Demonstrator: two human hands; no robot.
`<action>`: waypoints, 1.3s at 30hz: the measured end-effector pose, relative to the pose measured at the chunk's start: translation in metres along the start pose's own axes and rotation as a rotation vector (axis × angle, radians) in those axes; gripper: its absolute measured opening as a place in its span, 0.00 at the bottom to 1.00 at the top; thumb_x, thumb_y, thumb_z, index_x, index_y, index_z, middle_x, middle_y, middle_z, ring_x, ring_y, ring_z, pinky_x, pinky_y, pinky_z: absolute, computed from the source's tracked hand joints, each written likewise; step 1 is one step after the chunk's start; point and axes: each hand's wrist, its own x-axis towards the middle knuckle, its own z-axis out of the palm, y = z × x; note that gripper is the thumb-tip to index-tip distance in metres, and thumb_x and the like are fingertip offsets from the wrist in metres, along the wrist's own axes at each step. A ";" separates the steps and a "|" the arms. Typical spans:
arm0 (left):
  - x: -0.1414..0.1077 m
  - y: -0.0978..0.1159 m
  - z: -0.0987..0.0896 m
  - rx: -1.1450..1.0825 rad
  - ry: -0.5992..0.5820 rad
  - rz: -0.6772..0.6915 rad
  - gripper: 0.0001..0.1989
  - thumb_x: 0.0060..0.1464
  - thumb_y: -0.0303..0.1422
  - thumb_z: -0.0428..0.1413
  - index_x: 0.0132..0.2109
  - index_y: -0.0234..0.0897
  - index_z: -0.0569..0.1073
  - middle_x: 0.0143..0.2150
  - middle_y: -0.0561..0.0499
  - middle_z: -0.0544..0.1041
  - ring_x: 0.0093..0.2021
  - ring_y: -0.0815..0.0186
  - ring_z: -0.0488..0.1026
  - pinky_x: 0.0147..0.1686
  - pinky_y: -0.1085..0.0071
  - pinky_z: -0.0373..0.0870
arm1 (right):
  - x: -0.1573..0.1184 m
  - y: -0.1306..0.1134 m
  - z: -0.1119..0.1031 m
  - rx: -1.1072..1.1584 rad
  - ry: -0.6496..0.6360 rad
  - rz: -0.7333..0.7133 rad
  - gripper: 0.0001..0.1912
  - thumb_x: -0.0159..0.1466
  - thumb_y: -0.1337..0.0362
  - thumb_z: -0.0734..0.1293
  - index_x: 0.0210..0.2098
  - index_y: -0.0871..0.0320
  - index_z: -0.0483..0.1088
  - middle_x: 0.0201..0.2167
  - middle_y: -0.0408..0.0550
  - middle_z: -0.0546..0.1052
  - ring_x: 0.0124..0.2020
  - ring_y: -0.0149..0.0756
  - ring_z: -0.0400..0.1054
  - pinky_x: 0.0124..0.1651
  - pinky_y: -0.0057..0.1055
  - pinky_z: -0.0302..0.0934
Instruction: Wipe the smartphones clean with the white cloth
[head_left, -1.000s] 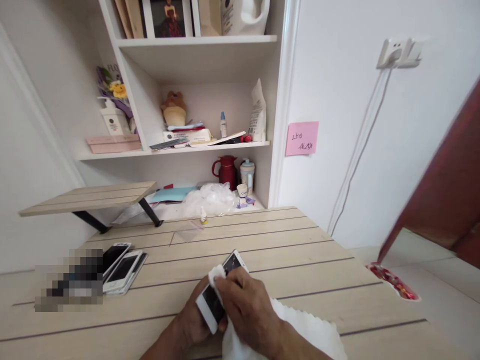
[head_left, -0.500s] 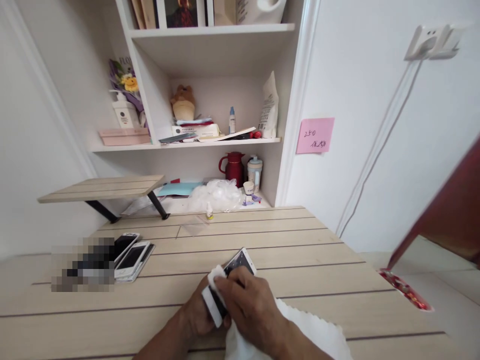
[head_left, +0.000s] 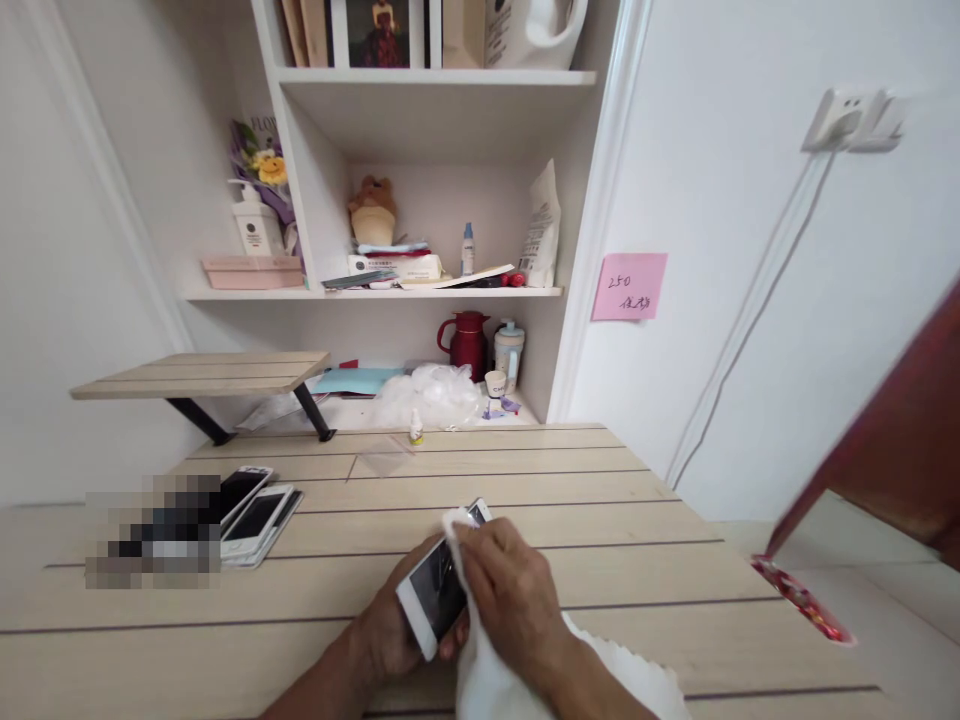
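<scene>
A white smartphone (head_left: 439, 590) is now held with more of its dark screen exposed, gripped by the left hand (head_left: 386, 635), while a white cloth (head_left: 487, 680) is pinched against its upper end by the right hand (head_left: 514, 590).

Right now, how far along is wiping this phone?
Done: unclear; the white phones stacked at the left of the table show no sign either way. In hand: your left hand holds a white smartphone while your right hand presses a white cloth on its screen. Left: the uncovered screen, perhaps those stacked phones.

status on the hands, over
Left hand holds white smartphone. Right hand presses white cloth on it. Other phones lie apart on the table.
</scene>
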 end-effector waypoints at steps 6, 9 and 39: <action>0.002 -0.002 -0.001 0.048 0.028 -0.012 0.30 0.59 0.52 0.48 0.26 0.28 0.76 0.17 0.44 0.75 0.13 0.69 0.70 0.11 0.79 0.62 | -0.001 0.008 -0.001 -0.014 0.021 -0.007 0.18 0.70 0.69 0.58 0.55 0.53 0.70 0.34 0.48 0.70 0.31 0.32 0.69 0.36 0.26 0.66; -0.001 -0.001 -0.002 0.049 0.023 0.019 0.30 0.58 0.53 0.48 0.28 0.28 0.76 0.18 0.43 0.75 0.14 0.69 0.71 0.12 0.80 0.62 | 0.000 0.004 -0.001 -0.019 0.008 -0.073 0.18 0.70 0.68 0.59 0.56 0.51 0.69 0.34 0.48 0.71 0.31 0.32 0.69 0.36 0.26 0.67; -0.004 0.007 -0.001 0.043 0.081 0.044 0.18 0.60 0.45 0.51 0.40 0.34 0.76 0.20 0.44 0.78 0.15 0.65 0.72 0.11 0.79 0.61 | 0.008 0.001 -0.006 -0.061 0.096 -0.027 0.17 0.69 0.69 0.58 0.53 0.52 0.71 0.33 0.47 0.71 0.30 0.32 0.69 0.34 0.25 0.65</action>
